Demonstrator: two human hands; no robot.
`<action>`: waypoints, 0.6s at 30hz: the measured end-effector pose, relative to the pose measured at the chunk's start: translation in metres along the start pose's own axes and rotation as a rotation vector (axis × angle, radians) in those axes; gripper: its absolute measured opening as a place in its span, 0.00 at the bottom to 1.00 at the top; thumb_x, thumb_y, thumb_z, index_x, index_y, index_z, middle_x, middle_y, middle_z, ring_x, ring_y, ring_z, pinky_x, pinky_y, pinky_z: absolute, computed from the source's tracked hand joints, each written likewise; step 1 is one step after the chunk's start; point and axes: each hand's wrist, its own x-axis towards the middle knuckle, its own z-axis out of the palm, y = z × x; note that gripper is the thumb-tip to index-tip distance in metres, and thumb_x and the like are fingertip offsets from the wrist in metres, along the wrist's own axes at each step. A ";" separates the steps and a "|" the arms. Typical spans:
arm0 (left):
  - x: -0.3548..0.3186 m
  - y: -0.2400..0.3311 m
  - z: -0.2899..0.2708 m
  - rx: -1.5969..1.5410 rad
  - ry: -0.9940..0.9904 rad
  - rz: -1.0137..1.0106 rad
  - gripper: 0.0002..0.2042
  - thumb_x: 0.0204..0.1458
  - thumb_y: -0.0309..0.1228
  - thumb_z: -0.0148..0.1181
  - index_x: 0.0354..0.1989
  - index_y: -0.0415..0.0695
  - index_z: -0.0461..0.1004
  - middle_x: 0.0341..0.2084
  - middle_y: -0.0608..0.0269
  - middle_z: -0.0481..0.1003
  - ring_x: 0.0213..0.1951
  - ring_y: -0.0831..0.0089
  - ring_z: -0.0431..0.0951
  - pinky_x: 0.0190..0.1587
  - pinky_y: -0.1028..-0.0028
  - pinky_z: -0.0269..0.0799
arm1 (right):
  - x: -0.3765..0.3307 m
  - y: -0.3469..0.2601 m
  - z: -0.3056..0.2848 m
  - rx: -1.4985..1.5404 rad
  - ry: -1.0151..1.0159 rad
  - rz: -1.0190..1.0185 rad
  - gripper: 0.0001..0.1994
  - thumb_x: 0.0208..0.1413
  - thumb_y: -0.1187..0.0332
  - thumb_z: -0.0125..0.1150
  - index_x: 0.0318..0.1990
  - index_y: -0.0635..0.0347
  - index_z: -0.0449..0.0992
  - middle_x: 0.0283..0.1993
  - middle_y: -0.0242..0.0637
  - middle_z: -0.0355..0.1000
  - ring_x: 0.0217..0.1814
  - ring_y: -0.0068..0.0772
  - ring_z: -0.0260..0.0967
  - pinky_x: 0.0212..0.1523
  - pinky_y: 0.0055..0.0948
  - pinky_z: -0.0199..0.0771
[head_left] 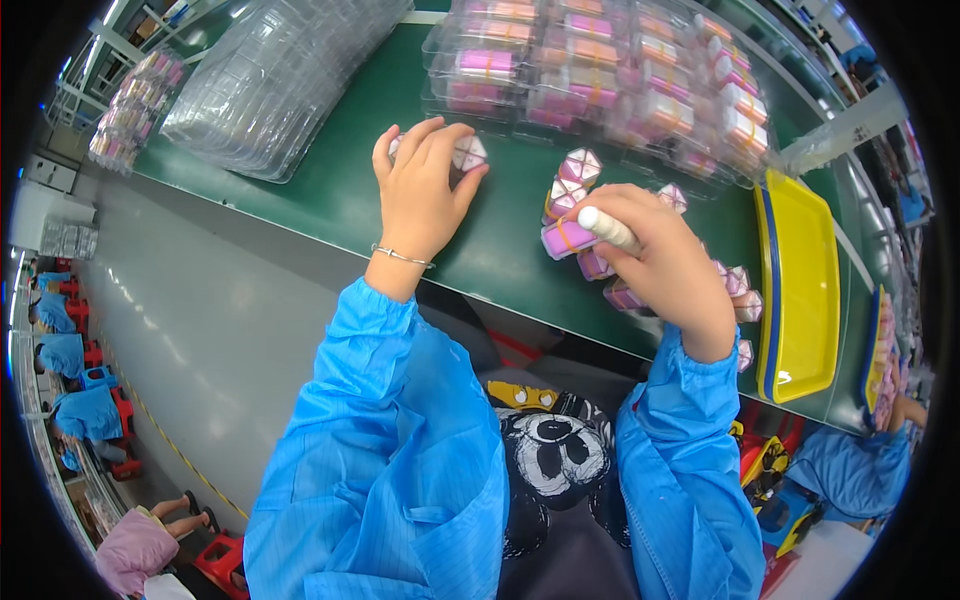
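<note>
Nearest the body, two forearms in blue sleeves are seen rising from the lower edge toward the green desk (330, 190). The right hand (660, 265) is closed around a small pink packet (565, 238) bound with a thin band, the packet being pinched between thumb and fingers with one white-wrapped finger laid along its top; it is held just above a loose cluster of similar pink-and-white pieces (735, 285) lying on the desk beneath the hand. The left hand (420, 185) is set down further out, its fingers curled and pressed over a small white faceted piece (468, 153), which is touched by the fingertips and kept against the desk. For the handling to be done well, the packet should probably be kept level and the band held centred, while the single piece is steadied so that it is not flicked aside. Between the hands, a few more faceted pieces (577, 172) are stacked, and they could be knocked by either wrist. To the right, a yellow tray (800, 290) is placed near the desk's edge. Beyond, rows of clear blister packs filled with pink packets (600, 60) are crowding the far side, and a stack of empty clear trays (270, 85) is lying at far left, so reach past the hands is limited.
</note>
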 end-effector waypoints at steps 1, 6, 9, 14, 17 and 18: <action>0.000 0.002 -0.003 -0.031 0.004 0.023 0.20 0.43 0.35 0.71 0.47 0.48 0.76 0.45 0.65 0.77 0.53 0.64 0.73 0.61 0.61 0.55 | 0.001 0.000 0.003 -0.075 0.038 -0.061 0.20 0.46 0.83 0.59 0.48 0.58 0.77 0.45 0.39 0.73 0.43 0.44 0.74 0.42 0.36 0.74; -0.011 0.026 -0.029 -0.206 0.017 0.090 0.22 0.37 0.31 0.75 0.44 0.46 0.77 0.41 0.60 0.78 0.50 0.62 0.75 0.56 0.63 0.64 | 0.003 -0.009 0.006 -0.034 -0.026 0.097 0.20 0.43 0.84 0.57 0.46 0.58 0.77 0.49 0.39 0.73 0.48 0.51 0.72 0.46 0.38 0.74; -0.030 0.034 -0.029 -0.431 -0.098 -0.010 0.22 0.38 0.31 0.75 0.44 0.44 0.76 0.39 0.58 0.78 0.46 0.59 0.77 0.50 0.64 0.70 | 0.004 0.003 0.003 -0.047 -0.022 0.056 0.20 0.42 0.84 0.57 0.46 0.60 0.77 0.50 0.40 0.73 0.50 0.52 0.72 0.47 0.38 0.73; -0.055 0.053 -0.015 -0.688 -0.277 -0.282 0.23 0.43 0.29 0.75 0.48 0.40 0.74 0.41 0.56 0.80 0.43 0.68 0.81 0.47 0.72 0.75 | 0.007 0.006 0.002 -0.061 -0.045 0.022 0.20 0.42 0.84 0.56 0.45 0.61 0.77 0.52 0.41 0.74 0.50 0.53 0.72 0.48 0.40 0.73; -0.054 0.055 -0.013 -0.709 -0.263 -0.286 0.23 0.43 0.30 0.75 0.48 0.40 0.74 0.38 0.56 0.80 0.41 0.67 0.82 0.46 0.72 0.76 | 0.008 0.006 0.005 -0.067 -0.038 0.042 0.19 0.42 0.84 0.55 0.45 0.61 0.78 0.54 0.41 0.73 0.50 0.53 0.73 0.49 0.40 0.73; -0.054 0.055 -0.013 -0.689 -0.271 -0.286 0.23 0.43 0.30 0.75 0.48 0.40 0.74 0.37 0.57 0.81 0.41 0.67 0.83 0.45 0.72 0.76 | 0.008 0.006 0.006 -0.083 -0.034 0.042 0.19 0.43 0.84 0.55 0.45 0.60 0.78 0.55 0.41 0.73 0.50 0.53 0.73 0.49 0.41 0.73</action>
